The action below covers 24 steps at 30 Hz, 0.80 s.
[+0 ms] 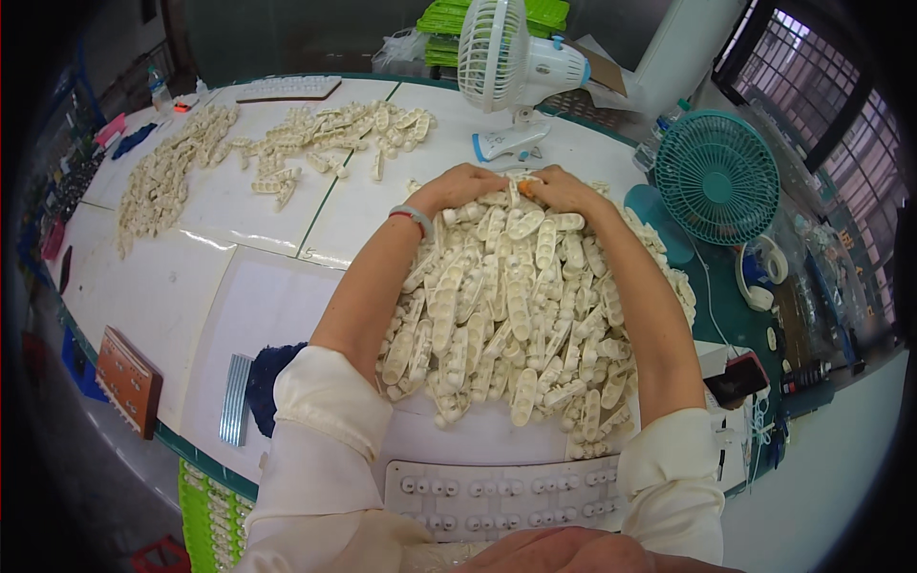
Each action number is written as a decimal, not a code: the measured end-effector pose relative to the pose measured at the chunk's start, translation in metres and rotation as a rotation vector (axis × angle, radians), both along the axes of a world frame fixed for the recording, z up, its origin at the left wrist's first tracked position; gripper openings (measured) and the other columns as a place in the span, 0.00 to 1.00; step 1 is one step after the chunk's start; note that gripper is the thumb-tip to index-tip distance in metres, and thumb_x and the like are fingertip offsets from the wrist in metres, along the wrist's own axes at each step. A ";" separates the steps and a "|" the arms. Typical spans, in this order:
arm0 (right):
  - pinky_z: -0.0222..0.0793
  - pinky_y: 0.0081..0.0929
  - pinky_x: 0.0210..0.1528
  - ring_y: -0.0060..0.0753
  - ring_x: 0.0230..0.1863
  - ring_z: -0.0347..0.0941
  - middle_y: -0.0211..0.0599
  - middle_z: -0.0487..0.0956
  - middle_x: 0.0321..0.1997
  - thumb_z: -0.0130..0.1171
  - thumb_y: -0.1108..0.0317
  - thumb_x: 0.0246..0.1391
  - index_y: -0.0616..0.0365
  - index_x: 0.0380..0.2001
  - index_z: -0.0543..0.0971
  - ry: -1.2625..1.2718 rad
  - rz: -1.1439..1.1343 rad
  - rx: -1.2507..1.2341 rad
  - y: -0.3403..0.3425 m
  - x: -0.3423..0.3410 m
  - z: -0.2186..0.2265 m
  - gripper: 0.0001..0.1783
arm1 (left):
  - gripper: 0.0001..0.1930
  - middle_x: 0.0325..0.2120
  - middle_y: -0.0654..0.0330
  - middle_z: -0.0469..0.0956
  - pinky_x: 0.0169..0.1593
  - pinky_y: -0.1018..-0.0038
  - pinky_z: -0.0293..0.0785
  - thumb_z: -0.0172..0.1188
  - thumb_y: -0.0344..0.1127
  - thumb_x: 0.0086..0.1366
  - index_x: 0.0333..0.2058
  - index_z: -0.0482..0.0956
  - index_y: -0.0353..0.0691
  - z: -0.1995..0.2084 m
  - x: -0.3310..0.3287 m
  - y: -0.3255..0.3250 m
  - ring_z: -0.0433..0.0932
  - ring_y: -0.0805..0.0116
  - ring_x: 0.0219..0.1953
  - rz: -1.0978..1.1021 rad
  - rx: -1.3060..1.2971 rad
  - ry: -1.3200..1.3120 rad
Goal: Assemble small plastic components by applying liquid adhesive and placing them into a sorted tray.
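In the head view, a left hand [465,184] and right hand [565,189] work cream pieces [521,301] heaped on the worktop [186,282], at the edge nearest a white fan [493,59], seemingly gathering them; neither grip's closure can be told. The next move calls for a careful touch.

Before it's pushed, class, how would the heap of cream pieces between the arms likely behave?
The heap would probably shift and spread, since its pieces lie separate and jumbled. Most are likely stiff, showing no sag, and perhaps light, many being hollowed.
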State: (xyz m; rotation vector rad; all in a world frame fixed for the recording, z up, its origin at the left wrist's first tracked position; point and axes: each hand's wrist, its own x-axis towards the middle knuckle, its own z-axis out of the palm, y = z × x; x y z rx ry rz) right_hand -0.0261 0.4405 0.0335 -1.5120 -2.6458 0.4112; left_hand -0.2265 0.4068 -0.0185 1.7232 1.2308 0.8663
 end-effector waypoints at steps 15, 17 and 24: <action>0.65 0.32 0.45 0.46 0.43 0.69 0.47 0.73 0.43 0.59 0.66 0.44 0.64 0.40 0.73 0.133 0.026 0.049 -0.099 0.038 0.015 0.19 | 0.25 0.33 0.53 0.78 0.39 0.73 0.71 0.59 0.53 0.55 0.39 0.78 0.33 0.032 -0.016 -0.064 0.76 0.66 0.34 0.194 0.204 0.040; 0.65 0.32 0.44 0.46 0.43 0.69 0.46 0.73 0.42 0.59 0.69 0.44 0.65 0.40 0.73 0.199 0.022 0.066 -0.111 0.045 0.017 0.18 | 0.23 0.36 0.55 0.77 0.42 0.74 0.70 0.57 0.50 0.56 0.41 0.77 0.34 0.046 -0.022 -0.086 0.75 0.68 0.38 0.188 0.223 0.085; 0.66 0.31 0.39 0.45 0.37 0.70 0.43 0.71 0.40 0.54 0.75 0.48 0.60 0.38 0.73 0.574 -0.049 0.537 -0.188 0.052 0.035 0.12 | 0.27 0.38 0.50 0.76 0.45 0.71 0.70 0.61 0.49 0.54 0.45 0.73 0.33 0.078 0.003 -0.214 0.74 0.61 0.44 0.133 0.368 0.191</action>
